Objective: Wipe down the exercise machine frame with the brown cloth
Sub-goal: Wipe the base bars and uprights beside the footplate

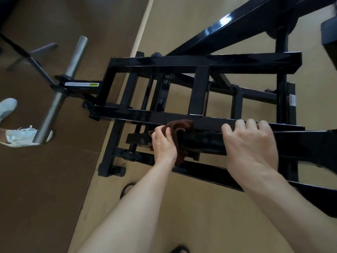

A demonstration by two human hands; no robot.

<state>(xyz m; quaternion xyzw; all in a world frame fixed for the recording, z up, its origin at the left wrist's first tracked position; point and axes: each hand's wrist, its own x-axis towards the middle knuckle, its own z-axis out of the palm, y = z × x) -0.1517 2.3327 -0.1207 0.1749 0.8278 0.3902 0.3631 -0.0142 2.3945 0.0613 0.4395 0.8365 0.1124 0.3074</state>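
Wiping stage: judged to be mid-pass along one near rail of the machine, with most of the frame not yet reached.
Frame: the black exercise machine frame (198,61) fills the middle of the view; its long rails run left to right across the picture, with short cross-members joining them, and a sloped beam rises away toward the upper right.
Floor: tan floor (182,207) under the frame, darker brown flooring beyond the frame's left end.
Steel bar: a grey steel bar (62,88) sticks out past the frame's left end, pointing up and away.
Right hand: the right hand (251,143) rests on the frame's near top rail, fingers curled over its far edge, bracing.
Left hand: the left hand (164,141) presses and grips the cloth against a lower rail, just left of the right hand.
Cloth: the brown cloth (182,128) is bunched, draped over that rail and hanging below it.
Risk: the hanging end could snag on brackets under the rail; the bunched wad may miss the rail's underside; knuckles could knock the cross-members.
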